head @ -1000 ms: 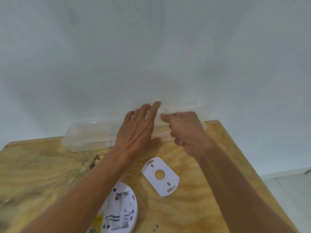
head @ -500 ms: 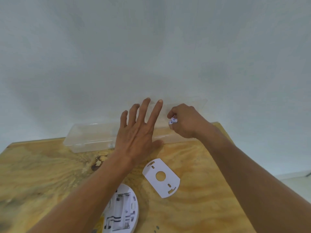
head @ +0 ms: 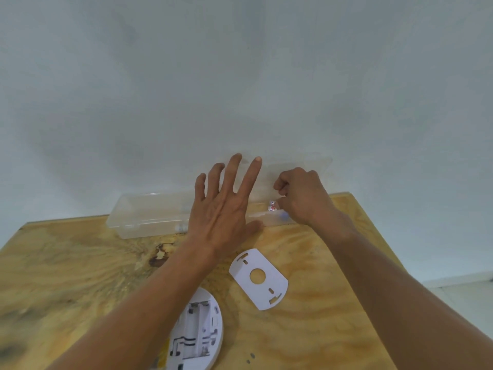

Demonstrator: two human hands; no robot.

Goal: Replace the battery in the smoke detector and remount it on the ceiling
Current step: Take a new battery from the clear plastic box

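Observation:
The white smoke detector [head: 198,335] lies back-up at the table's near edge, partly under my left forearm, its battery bay showing. Its white mounting plate [head: 266,289] lies flat to the right of it. A long clear plastic box [head: 149,217] stands against the wall with its lid [head: 314,164] raised. My left hand [head: 224,209] rests on the box's middle with fingers spread and holds nothing. My right hand [head: 301,198] is curled at the box's right end, fingertips pinched on a small battery [head: 272,205] with red and white markings.
The wooden table [head: 80,276] ends at the white wall behind the box, and its right edge runs diagonally down past my right arm. Pale floor [head: 469,292] shows beyond that edge. A small blue item [head: 284,216] sits in the box under my right hand.
My right hand has dropped lower into the box's right end with the small battery at its fingertips. My left hand has spread its fingers wider over the box.

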